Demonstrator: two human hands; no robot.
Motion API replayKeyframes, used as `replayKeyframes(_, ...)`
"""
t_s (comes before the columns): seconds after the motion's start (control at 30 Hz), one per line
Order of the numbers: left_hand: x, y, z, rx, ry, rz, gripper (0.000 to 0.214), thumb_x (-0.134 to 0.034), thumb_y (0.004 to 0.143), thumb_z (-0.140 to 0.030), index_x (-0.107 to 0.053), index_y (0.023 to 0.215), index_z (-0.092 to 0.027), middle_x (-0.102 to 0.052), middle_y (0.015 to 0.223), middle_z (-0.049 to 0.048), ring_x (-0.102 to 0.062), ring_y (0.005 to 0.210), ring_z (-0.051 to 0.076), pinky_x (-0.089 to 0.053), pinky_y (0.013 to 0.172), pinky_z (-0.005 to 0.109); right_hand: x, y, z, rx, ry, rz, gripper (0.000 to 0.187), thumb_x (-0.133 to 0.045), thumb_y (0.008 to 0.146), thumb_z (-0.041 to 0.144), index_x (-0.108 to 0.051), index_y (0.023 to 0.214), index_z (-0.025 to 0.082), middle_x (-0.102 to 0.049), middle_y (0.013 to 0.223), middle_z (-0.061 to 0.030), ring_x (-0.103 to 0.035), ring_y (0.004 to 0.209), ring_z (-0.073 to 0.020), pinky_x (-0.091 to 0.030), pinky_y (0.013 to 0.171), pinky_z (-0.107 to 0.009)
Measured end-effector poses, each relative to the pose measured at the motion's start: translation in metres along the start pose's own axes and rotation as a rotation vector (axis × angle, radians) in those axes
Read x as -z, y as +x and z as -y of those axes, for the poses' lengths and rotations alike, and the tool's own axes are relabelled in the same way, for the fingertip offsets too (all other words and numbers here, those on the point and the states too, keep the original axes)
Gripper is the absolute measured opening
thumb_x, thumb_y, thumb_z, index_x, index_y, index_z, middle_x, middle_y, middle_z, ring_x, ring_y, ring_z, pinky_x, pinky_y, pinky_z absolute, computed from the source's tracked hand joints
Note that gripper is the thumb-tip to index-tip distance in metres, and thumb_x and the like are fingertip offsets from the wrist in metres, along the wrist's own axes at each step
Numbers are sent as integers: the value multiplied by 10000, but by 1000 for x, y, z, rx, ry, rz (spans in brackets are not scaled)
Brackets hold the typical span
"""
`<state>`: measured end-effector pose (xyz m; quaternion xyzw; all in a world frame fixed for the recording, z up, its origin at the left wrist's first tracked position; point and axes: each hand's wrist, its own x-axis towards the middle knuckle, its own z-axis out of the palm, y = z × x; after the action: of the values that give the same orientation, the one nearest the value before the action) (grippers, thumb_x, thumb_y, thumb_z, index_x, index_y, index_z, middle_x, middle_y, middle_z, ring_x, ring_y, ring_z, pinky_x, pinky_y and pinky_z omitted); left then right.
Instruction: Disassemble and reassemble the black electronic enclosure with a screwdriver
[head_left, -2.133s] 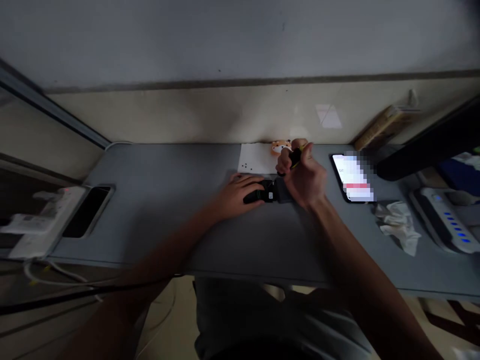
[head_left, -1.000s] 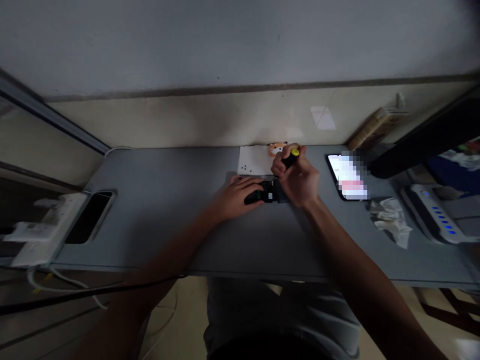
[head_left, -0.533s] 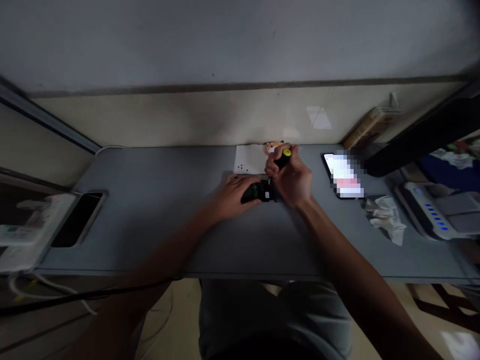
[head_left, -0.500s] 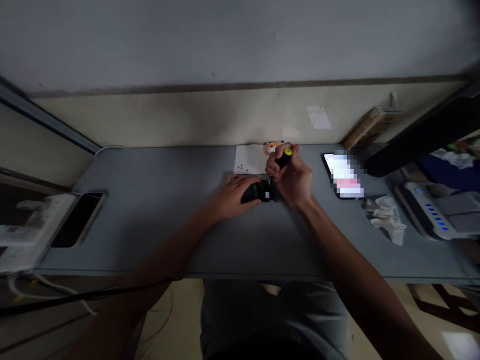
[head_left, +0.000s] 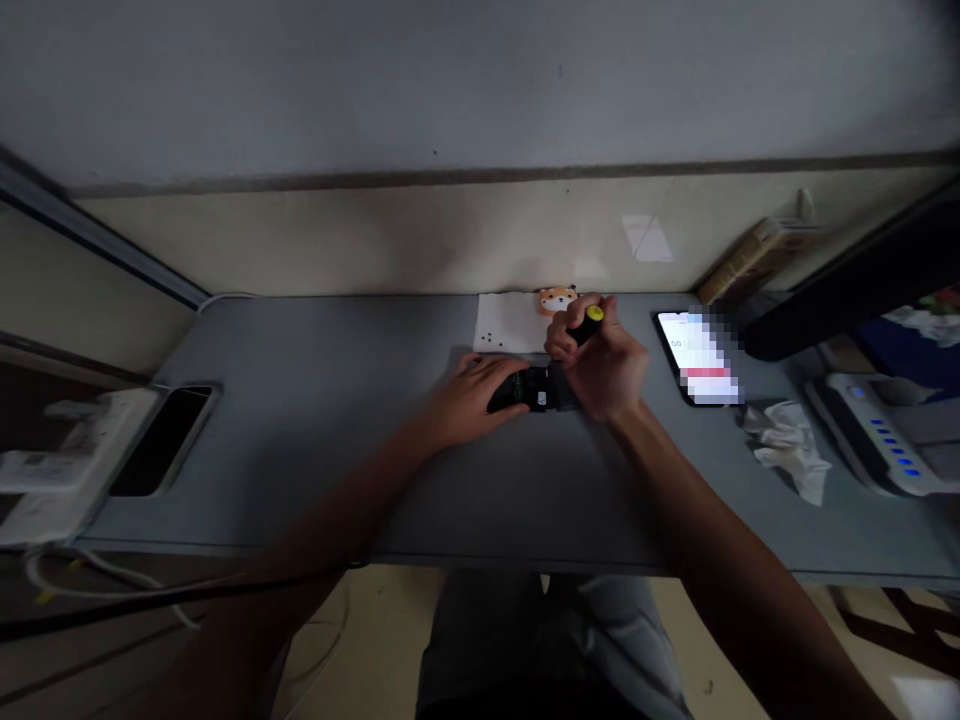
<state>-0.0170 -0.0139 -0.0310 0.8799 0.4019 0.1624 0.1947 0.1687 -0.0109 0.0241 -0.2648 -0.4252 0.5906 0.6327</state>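
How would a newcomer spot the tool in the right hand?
On the gray table, find the right hand, near the white sheet. The tool in its grip shows a black handle with a bright yellow end; the dark device held by the left hand has a white label instead.

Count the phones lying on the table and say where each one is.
2. A dark phone lies at the left end of the table, beside the power strip; a lit phone lies to the right of the right hand.

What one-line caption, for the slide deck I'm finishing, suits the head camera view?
Left hand holds a black device on the desk while the right hand grips a black-and-yellow tool.
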Motion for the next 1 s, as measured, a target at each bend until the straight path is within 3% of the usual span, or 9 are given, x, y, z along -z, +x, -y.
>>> replayKeyframes(0.23,1,1,-1,-4,-23,9,490,-640,972,-428,-528,1423,-271,-627,1445,74,-541,1363,296,-337,1177,491,0,-1,-2,-30,17,49,531,-447,974,695,-492,703,240,-327,621,33,-325,514,-112,-374,486,-261)
replayKeyframes(0.8,-2,2,0,2,-10,5,482,-671,956,-445,-564,1392,-271,-639,1434,69,-547,1356,284,-348,1173,479,-2,-2,-4,30,-9,24,509,-486,970,674,-491,700,242,-326,569,47,-311,496,-115,-338,480,-264)
replayKeyframes(1.0,1,2,-1,-8,-18,15,478,-663,958,-448,-559,1388,-267,-632,1441,74,-542,1363,285,-346,1176,484,-4,-4,-1,-19,-65,4,557,-469,944,734,-473,668,250,-326,567,47,-314,493,-122,-363,490,-287)
